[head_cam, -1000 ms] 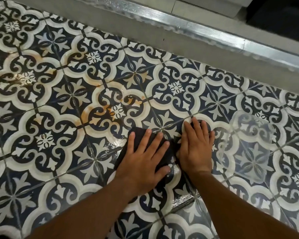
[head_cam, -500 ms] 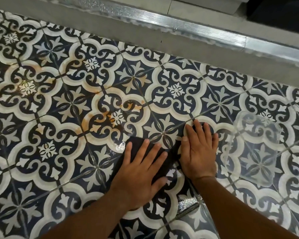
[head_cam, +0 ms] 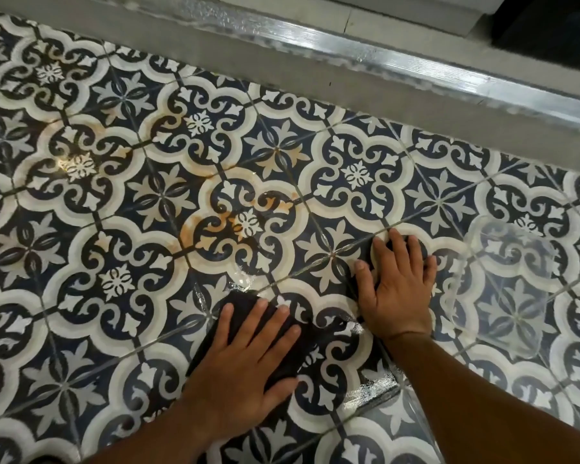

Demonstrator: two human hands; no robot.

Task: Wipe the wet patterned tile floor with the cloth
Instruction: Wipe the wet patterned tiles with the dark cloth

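Nearer now than half a second ago: left hand (head_cam: 245,373), dragged back toward the body with the dark cloth (head_cam: 248,316) beneath it. Probably a wiping stroke mid-pull, with rusty stains and wet glints farther left on the tile floor (head_cam: 81,249) yet to reach. Fingers (head_cam: 258,324) flat, slightly spread, pressing the cloth down rather than gripping. To the right: right hand (head_cam: 399,289), apart from the left, palm down, fingers splayed, on the cloth's far end, it seems.
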